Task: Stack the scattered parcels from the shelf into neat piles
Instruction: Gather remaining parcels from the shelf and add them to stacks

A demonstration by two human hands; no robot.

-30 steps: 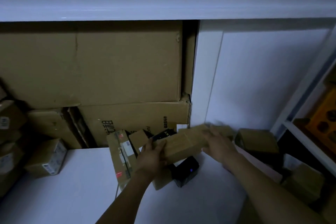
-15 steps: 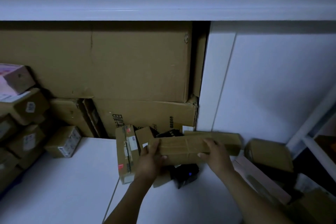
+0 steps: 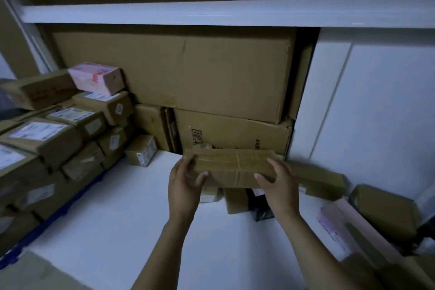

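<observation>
Now both hands carry one long flat brown cardboard parcel (image 3: pixel 233 167), level and lengthwise across the view, raised off the white shelf board (image 3: pixel 131 214). Left hand (image 3: pixel 186 186): grip closed round the 9 o'clock end, thumb on the near face. Right hand (image 3: pixel 277 186): grip wrapped round the parcel right of its middle, thumb forward. Change over the last second: the parcel was tilted and low over the scattered heap; it now sits flat and clear of it, and the view has swung so that the stacked labelled brown parcels (image 3: pixel 58 134) at 9 o'clock, topped by a pink box (image 3: pixel 96 79), show far more fully. Remaining loose items lie under and behind the hands: a small black box (image 3: pixel 263 209), a few small brown boxes beside it, and a second long brown parcel (image 3: pixel 317 183) at 3 o'clock. One small labelled brown box (image 3: pixel 141 153) stands alone at 10 o'clock, at the foot of the stack. Large brown cartons (image 3: pixel 188 77) fill the back at 12 o'clock. Judgement: pick-up done, transfer towards the 9 o'clock stack under way; placement not yet made. Several parcels are still unsorted, so the task looks roughly mid-way.
</observation>
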